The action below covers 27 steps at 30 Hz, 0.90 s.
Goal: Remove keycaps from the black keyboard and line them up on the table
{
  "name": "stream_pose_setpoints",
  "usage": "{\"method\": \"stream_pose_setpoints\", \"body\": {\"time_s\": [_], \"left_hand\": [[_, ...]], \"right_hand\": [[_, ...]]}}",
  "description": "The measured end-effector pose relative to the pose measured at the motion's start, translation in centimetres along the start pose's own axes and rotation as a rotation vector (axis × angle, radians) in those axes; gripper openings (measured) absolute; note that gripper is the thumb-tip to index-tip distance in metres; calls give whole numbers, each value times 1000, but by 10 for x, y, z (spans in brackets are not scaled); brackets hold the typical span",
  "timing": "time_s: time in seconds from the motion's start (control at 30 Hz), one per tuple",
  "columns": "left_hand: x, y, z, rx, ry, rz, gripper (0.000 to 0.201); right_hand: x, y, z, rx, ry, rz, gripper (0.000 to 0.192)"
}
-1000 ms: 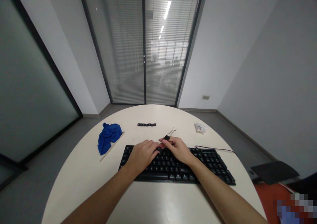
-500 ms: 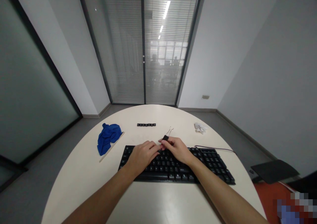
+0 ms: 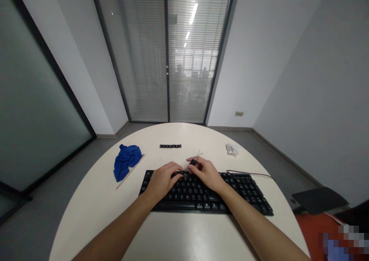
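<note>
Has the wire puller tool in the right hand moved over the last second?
Yes. The wire puller in the right hand has tipped down and drawn nearer the keyboard's top row, its wire loops lower against the row of loose keycaps.

My left hand [image 3: 163, 179] rests on the black keyboard [image 3: 245, 193]. My right hand [image 3: 205, 172] pinches a small wire puller [image 3: 195, 160] over the far key rows. Far left lies a blue cloth [image 3: 126, 160]; loose keys [image 3: 170, 146] sit beyond.
</note>
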<state>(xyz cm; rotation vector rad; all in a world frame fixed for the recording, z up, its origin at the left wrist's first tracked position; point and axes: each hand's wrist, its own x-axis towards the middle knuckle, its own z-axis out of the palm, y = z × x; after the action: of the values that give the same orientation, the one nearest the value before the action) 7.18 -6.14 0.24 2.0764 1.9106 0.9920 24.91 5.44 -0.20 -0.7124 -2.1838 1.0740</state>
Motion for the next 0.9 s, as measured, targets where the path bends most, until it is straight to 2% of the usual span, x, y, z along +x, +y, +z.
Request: {"method": "stream_pose_setpoints", "body": {"time_s": [0.13,0.37,0.63,0.77,0.9], "left_hand": [[2,-3,3,6,28,-103,11],[6,-10,4,-116,62,-201,14],[11,-14,0,-81,55,-256,19],[19,-17,-1,-50,-3,-355,18],[37,-21,-1,39,-48,-380,16]], "right_hand": [[2,5,-4,78,73,51,34],[4,15,-19,263,70,211,44],[-5,24,-44,88,69,152,44],[-5,27,-42,166,43,184,44],[-4,25,-36,91,58,169,40]]}}
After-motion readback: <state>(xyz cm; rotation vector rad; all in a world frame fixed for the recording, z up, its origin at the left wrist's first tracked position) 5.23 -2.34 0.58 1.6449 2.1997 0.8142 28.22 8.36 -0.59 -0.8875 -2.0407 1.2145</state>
